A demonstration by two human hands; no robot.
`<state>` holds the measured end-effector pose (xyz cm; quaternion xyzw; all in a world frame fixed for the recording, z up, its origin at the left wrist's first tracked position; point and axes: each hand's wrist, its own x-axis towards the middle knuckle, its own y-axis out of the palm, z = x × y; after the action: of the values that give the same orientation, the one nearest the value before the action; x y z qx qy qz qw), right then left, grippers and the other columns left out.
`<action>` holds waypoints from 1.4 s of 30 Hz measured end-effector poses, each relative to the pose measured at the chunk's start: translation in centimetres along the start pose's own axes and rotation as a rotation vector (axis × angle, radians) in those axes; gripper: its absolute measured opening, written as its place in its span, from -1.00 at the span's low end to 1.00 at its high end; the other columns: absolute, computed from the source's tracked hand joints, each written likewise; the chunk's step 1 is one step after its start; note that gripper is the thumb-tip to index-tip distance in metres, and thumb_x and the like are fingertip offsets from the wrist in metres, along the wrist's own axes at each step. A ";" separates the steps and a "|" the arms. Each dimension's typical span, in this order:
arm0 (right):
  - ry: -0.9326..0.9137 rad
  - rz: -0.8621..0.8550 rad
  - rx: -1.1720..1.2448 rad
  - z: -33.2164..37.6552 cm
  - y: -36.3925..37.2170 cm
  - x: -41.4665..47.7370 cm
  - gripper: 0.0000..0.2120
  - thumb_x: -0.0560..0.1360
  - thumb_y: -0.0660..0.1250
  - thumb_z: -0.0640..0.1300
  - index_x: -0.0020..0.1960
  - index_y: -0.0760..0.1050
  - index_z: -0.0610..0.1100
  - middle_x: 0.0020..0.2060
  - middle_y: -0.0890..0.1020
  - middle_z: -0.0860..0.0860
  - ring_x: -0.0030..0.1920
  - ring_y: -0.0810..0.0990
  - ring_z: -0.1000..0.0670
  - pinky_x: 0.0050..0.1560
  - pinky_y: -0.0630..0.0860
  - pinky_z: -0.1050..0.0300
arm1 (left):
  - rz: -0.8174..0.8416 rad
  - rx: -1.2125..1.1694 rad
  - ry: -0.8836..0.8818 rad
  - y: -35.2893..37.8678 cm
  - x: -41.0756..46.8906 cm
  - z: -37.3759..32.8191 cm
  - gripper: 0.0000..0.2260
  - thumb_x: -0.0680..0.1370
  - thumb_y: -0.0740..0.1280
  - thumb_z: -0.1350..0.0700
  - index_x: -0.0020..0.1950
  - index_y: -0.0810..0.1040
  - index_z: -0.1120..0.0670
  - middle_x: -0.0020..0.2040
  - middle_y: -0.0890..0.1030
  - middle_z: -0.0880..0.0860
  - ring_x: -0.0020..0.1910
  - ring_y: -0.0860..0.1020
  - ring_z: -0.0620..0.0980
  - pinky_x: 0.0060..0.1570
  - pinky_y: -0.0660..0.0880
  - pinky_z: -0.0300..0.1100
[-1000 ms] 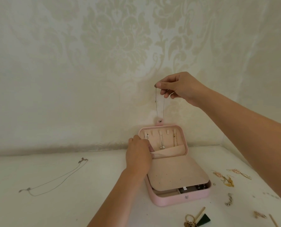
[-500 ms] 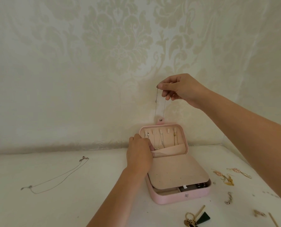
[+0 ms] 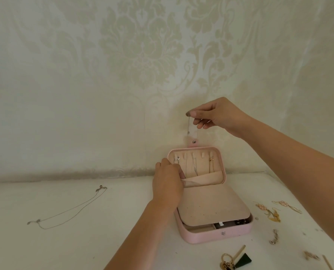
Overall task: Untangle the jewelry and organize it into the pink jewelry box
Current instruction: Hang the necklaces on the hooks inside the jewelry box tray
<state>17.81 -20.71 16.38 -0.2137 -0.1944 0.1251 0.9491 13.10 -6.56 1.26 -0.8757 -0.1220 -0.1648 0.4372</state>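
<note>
The pink jewelry box (image 3: 216, 235) sits open on the white table (image 3: 84, 246), its lid (image 3: 223, 166) upright against the wall. Inside the lid, three chains hang from hooks: a silver chain (image 3: 176, 160) at left, a second silver chain (image 3: 194, 165) at centre, and a gold chain (image 3: 211, 165) at right. Their lower ends drop behind the fabric pocket (image 3: 205, 179) along the lid's bottom edge. A beige panel (image 3: 212, 207) with small holes covers most of the base. Only the front compartments show, and they hold small dark items too small to identify.

The right hand (image 3: 220, 116) is raised above the lid. Its thumb and forefinger pinch a thin chain (image 3: 188, 125), with the other fingers loosely curled beneath. The chain hangs straight down from the fingertips (image 3: 190, 114) toward the lid's snap tab (image 3: 194, 142). It cannot be told whether it continues into the lid.

The left hand (image 3: 168, 179) is at the lid's left side, fingers curled round the pocket's left end and holding its lip forward.

Loose pieces lie on the table: a silver necklace (image 3: 68, 211) well to the left, and earrings (image 3: 268, 212) to the right.
</note>
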 end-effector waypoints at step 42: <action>0.269 -0.338 -0.358 -8.9 6.7 -0.5 -0.73 0.24 0.58 -0.05 -0.43 0.51 -0.09 -0.43 0.55 -0.05 -0.31 0.51 -0.02 -0.28 0.34 0.15 | -0.007 0.008 -0.011 0.4 0.1 0.3 -0.86 0.46 0.35 0.29 -0.04 0.61 0.12 0.06 0.42 0.10 0.10 0.34 0.06 -0.06 0.42 -0.10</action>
<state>20.07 -18.18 5.82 -0.3571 -0.1186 -0.1008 0.9210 13.39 -6.58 0.87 -0.8743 -0.1280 -0.1612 0.4395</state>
